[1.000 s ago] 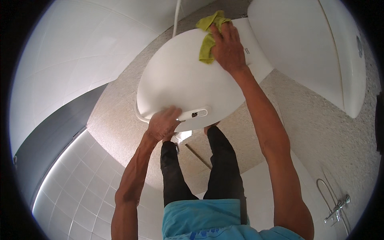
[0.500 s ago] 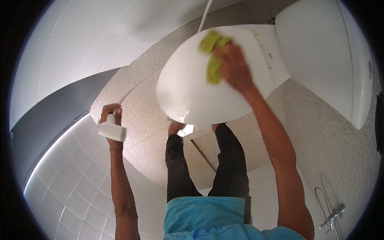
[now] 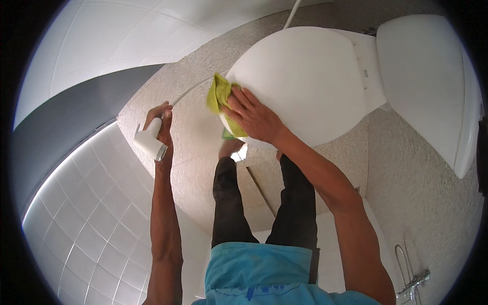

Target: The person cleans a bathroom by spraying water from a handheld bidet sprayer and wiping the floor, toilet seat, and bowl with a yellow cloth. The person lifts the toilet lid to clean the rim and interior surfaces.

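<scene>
Pressing yellow-green cloth (image 3: 218, 94) to white toilet lid (image 3: 305, 86), nine o'clock edge.
Holding cloth under right grip (image 3: 254, 117); clasping white sprayer (image 3: 150, 145) in left grip (image 3: 165, 129), toward eight o'clock from cloth.

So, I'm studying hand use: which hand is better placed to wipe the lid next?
Probably the right hand: it has the cloth at the lid's rounded edge. The left hand is away from the lid, holding the sprayer.

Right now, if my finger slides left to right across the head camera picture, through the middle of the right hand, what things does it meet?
Dark grey panel → left hand holding a white sprayer → yellow-green cloth → right hand → white toilet lid → white toilet tank.
</scene>
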A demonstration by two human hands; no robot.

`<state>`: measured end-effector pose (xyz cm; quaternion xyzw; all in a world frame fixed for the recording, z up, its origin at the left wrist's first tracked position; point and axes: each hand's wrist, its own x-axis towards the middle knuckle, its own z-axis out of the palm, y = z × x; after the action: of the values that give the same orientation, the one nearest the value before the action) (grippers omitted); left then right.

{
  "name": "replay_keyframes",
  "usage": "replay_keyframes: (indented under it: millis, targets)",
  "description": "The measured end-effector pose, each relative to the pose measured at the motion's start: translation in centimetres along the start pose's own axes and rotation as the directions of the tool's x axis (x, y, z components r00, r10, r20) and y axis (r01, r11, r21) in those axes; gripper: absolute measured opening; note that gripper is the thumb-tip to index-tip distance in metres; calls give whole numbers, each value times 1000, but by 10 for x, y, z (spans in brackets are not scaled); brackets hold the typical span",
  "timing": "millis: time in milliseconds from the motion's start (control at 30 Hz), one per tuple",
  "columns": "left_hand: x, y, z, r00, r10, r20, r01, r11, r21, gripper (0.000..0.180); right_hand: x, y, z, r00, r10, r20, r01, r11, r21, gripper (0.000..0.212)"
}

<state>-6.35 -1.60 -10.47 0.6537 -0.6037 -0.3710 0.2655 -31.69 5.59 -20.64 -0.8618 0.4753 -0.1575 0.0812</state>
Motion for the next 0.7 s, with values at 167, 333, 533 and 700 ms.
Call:
replay_keyframes:
  millis: [167,333,533,700]
  targets:
    - [-2,-28,-3,1000,9,-3,-10,992,-122,23,-85,21,-28,980,-139,140,115,979,170,49]
    - [-9,-42,-5,994,-105,-39,91,958,-271,23,-155,85,-49,985,157,73,-162,985,60,21]
    - [-16,-52,-5,976,-215,-36,181,891,-416,22,-33,71,-37,988,147,-48,-142,985,102,18]
    - [-19,-51,-7,962,-273,4,242,845,-477,22,15,0,3,981,-192,-7,188,954,234,20]
